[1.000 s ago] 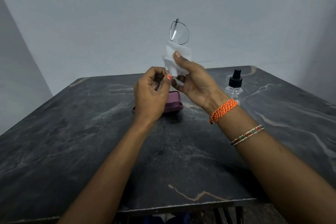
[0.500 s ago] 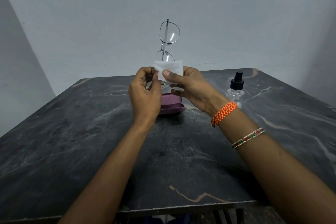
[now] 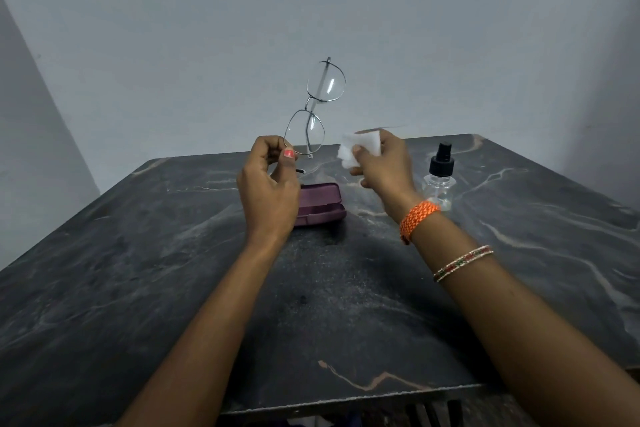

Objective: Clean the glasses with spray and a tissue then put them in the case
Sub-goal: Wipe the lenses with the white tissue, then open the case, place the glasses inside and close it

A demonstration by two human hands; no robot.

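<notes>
Thin metal-framed glasses (image 3: 316, 107) stand on end in the air, one lens above the other. My left hand (image 3: 268, 187) pinches the lower lens rim. My right hand (image 3: 382, 166) holds a crumpled white tissue (image 3: 360, 147) a little to the right of the glasses, apart from them. A closed purple glasses case (image 3: 320, 204) lies on the table, partly hidden behind my left hand. The clear spray bottle (image 3: 439, 180) with a black nozzle stands to the right of my right wrist.
The dark marble table (image 3: 138, 270) stands against a plain grey wall. Its front edge runs just below my forearms. An orange thread band and thin bangles circle my right wrist.
My right hand has pulled the tissue off the lower lens and moved right. The hands, close together before, are now apart, and both lenses show uncovered.
</notes>
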